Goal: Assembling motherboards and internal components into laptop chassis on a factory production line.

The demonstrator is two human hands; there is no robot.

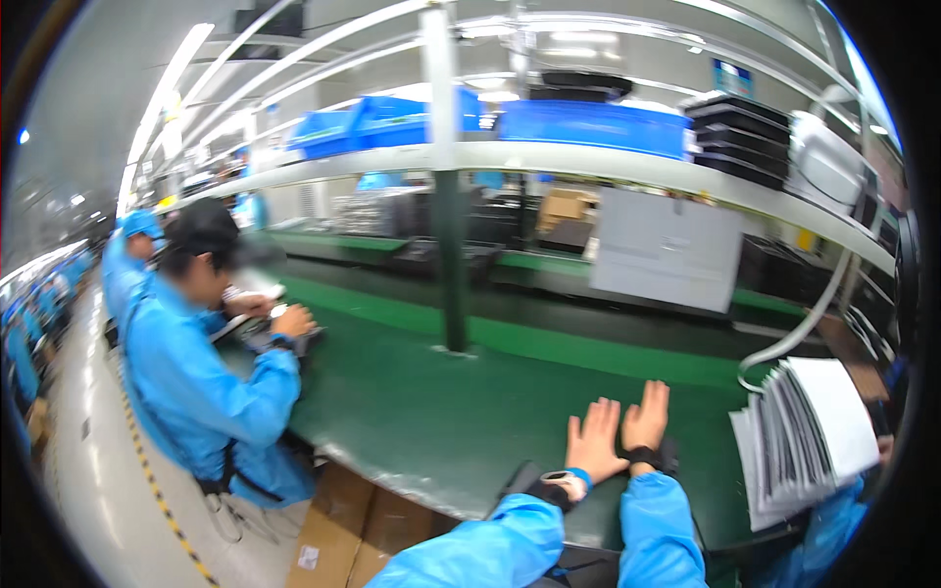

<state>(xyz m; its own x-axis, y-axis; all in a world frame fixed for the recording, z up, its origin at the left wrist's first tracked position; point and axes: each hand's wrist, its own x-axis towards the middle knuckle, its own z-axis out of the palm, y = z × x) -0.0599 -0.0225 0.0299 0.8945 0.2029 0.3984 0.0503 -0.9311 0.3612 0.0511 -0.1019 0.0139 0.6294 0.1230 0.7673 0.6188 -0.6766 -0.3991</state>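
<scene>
My left hand (595, 441) reaches over the green bench top (392, 392) with its fingers stretched and spread, holding nothing. Close beside it, my right hand (647, 416) also has its fingers extended, and no object shows in it. The two hands almost touch at the thumbs. A watch and a dark band circle my left wrist, and another dark band is on my right wrist. Dark shapes show by both wrists; what they are I cannot make out. To the right of my hands is a thick stack of white and grey flat sheets or sleeves (804, 441).
On my left a co-worker in blue (211, 367) handles a small object at the bench. A post (451, 255) rises from the bench to a shelf with blue bins (593, 127) and black trays (740, 137). Cardboard boxes (363, 524) stand below the bench's front edge.
</scene>
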